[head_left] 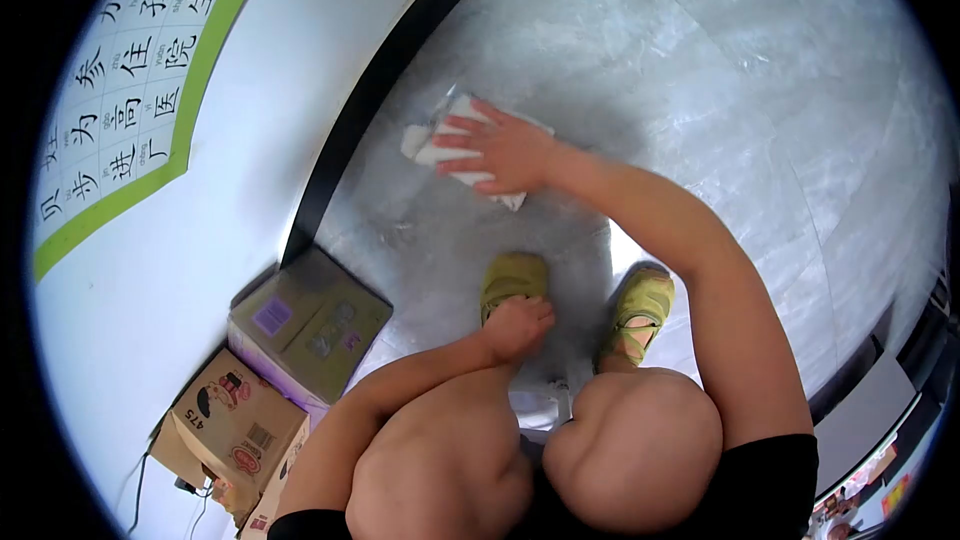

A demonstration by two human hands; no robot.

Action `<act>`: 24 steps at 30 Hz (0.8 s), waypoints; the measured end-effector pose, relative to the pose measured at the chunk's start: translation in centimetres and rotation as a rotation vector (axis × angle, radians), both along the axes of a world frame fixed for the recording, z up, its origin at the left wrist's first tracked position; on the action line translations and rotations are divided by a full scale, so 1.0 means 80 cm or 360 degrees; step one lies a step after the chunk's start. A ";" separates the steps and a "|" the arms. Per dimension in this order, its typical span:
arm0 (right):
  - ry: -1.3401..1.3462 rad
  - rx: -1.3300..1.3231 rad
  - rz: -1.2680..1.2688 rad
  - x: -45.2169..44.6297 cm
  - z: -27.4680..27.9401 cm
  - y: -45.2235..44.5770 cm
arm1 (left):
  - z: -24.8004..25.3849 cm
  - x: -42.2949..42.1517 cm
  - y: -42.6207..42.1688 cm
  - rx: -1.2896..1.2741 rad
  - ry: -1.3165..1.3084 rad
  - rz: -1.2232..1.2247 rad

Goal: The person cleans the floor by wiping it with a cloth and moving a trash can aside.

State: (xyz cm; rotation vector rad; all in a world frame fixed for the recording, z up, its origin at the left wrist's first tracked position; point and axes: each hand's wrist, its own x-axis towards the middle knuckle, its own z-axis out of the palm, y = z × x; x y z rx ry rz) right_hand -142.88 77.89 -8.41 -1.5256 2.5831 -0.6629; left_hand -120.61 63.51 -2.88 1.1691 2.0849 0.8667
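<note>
My right hand (503, 152) lies flat with its fingers spread on a white cloth (470, 135), pressing it against the grey floor (700, 70). Parts of the cloth stick out past the fingertips and below the palm. My left hand (517, 328) hangs in front of my knee, just over one green shoe (513, 275), with its fingers curled together. Nothing shows in that hand. The other green shoe (642, 302) stands to its right.
A black baseboard (370, 100) runs along the white wall (290, 50), which bears a green-edged character chart (130, 90). At the lower left stand a closed box (310, 320) and an open cardboard box (235, 420), with cables nearby. A white panel (865, 420) is at the lower right.
</note>
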 end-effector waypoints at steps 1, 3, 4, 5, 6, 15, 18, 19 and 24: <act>0.0042 0.0026 0.0063 -0.024 -0.005 0.008 | 0.000 0.001 0.000 -0.0006 0.0004 0.0010; 0.0239 0.0235 -0.0251 -0.077 -0.002 0.026 | -0.002 0.004 0.002 -0.0015 0.0015 0.0033; 0.0244 0.0319 -0.0488 -0.103 0.005 0.043 | -0.002 0.004 0.002 -0.0010 0.0011 0.0016; 0.0249 0.0396 -0.0728 -0.125 0.006 0.059 | -0.001 0.002 0.001 -0.0010 0.0010 0.0000; 0.0270 0.0353 -0.0954 -0.139 -0.003 0.069 | 0.000 0.000 -0.001 -0.0012 0.0007 -0.0019; 0.0014 0.0345 -0.0386 -0.056 0.022 -0.038 | -0.007 0.005 0.000 0.0047 0.0039 -0.0017; 0.0117 0.0001 -0.0184 -0.067 -0.007 -0.029 | 0.006 -0.007 0.002 0.0036 -0.0041 -0.0043; 0.0191 0.0142 -0.0263 -0.082 -0.005 -0.020 | 0.004 -0.009 0.000 0.0050 -0.0064 -0.0017; 0.0182 0.0536 -0.0975 -0.176 0.002 0.088 | 0.007 -0.008 0.001 0.0035 -0.0130 0.0055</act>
